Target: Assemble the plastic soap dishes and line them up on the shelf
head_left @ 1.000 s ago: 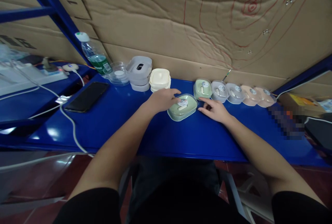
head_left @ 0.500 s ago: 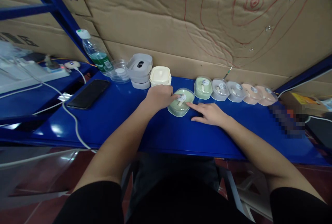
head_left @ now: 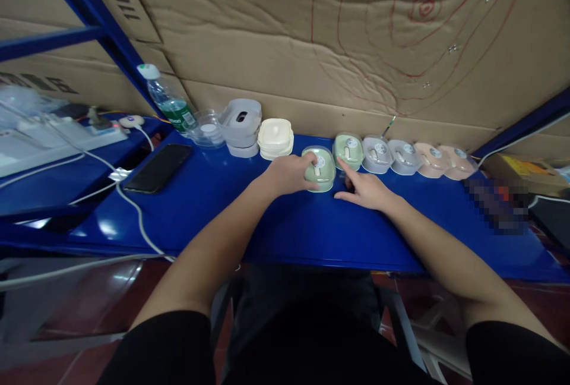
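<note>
Left hand on a rounded, pale green plastic box, right hand kinda pointing.
Left fingers have that box gripped at its left side, down on the shiny blue worktop. Right fingers are empty, index out and thumb spread, right by a second green lidded box; can't tell if they touch. Cream plastic stack's just past the left fingers.

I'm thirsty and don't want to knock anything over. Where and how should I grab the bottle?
Probably around the bottle, above its green label, coming from the near side: its round body suits a wraparound grip, while cardboard stands behind and clear containers crowd its base.
</note>
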Action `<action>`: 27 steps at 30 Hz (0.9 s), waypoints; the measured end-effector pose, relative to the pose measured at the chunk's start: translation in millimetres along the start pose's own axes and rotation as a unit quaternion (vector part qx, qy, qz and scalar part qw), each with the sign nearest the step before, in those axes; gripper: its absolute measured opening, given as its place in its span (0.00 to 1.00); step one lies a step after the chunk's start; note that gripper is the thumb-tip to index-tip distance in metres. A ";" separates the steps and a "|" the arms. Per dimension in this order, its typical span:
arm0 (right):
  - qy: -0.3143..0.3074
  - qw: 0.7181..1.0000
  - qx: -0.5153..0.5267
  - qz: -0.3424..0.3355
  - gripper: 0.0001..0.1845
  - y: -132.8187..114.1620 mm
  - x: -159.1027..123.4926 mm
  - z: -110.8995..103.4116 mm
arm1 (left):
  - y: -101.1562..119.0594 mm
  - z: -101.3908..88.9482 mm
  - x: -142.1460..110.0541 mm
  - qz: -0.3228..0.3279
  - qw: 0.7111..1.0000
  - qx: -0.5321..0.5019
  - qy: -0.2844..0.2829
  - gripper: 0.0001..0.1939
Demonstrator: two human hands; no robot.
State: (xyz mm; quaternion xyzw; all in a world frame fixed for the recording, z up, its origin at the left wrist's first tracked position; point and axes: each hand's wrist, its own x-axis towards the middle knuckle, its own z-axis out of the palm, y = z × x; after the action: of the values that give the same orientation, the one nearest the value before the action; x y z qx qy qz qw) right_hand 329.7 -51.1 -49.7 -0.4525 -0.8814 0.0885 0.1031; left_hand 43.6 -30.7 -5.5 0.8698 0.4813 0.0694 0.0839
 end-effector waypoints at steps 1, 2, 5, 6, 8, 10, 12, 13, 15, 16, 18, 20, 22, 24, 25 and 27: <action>0.003 1.000 0.008 -0.003 0.56 1.6 -0.1 0.1 | -1.7 2.3 1.6 -0.006 1.000 0.019 0.006 0.38; 0.006 1.000 0.013 -0.004 0.57 3.1 -0.2 0.2 | -3.7 4.8 3.5 -0.013 0.999 0.034 0.010 0.36; 0.011 1.000 0.019 -0.009 0.56 6.0 -0.5 1.1 | -8.6 13.7 9.4 -0.030 0.998 0.056 0.023 0.31; 0.013 1.000 0.019 -0.012 0.55 6.6 -0.6 1.6 | -9.3 16.9 11.2 -0.033 0.997 0.055 0.029 0.30; 0.018 0.999 0.019 -0.018 0.55 7.7 -0.7 2.8 | -8.9 23.3 14.1 -0.043 0.997 0.048 0.041 0.31; 0.025 0.999 0.019 -0.022 0.54 8.8 -0.8 4.0 | -7.1 29.0 16.0 -0.049 0.997 0.040 0.049 0.34; 0.029 0.999 0.020 -0.023 0.53 9.7 -0.9 4.8 | -5.6 33.5 17.0 -0.047 0.997 0.030 0.056 0.37; 0.029 0.999 0.020 -0.024 0.52 10.1 -0.9 5.0 | -5.3 35.2 17.3 -0.044 0.997 0.023 0.059 0.39; 0.027 0.999 0.021 -0.024 0.52 10.5 -0.9 4.9 | -6.0 37.5 17.6 -0.039 0.997 0.006 0.062 0.41; 0.026 0.999 0.020 -0.024 0.52 10.6 -1.0 4.6 | -6.9 37.8 17.6 -0.038 0.997 -0.004 0.063 0.41; 0.026 0.999 0.019 -0.021 0.50 10.6 -1.2 3.7 | -9.3 36.4 17.6 -0.035 0.997 -0.023 0.070 0.40; 0.028 0.999 0.017 -0.016 0.49 10.7 -1.6 2.6 | -12.6 31.8 17.4 -0.044 0.994 -0.042 0.086 0.37; 0.029 0.999 0.015 -0.014 0.47 11.1 -1.9 1.7 | -17.4 24.3 16.5 -0.068 0.990 -0.057 0.111 0.32; 0.030 0.999 0.011 -0.014 0.45 11.8 -2.0 1.2 | -24.4 15.5 14.8 -0.101 0.982 -0.053 0.148 0.26; 0.031 0.999 0.009 -0.014 0.44 12.2 -1.9 1.1 | -28.6 11.2 13.6 -0.119 0.978 -0.044 0.166 0.25; 0.033 0.999 0.006 -0.014 0.42 12.7 -1.8 1.0 | -37.9 3.9 11.1 -0.155 0.970 -0.024 0.186 0.24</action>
State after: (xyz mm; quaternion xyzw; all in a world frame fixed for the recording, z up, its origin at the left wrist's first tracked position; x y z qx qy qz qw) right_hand 340.4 -45.3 -54.0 -0.4421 -0.8831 0.0774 0.1365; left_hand 19.0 -1.9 -16.9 0.7542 0.6155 0.2275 0.0236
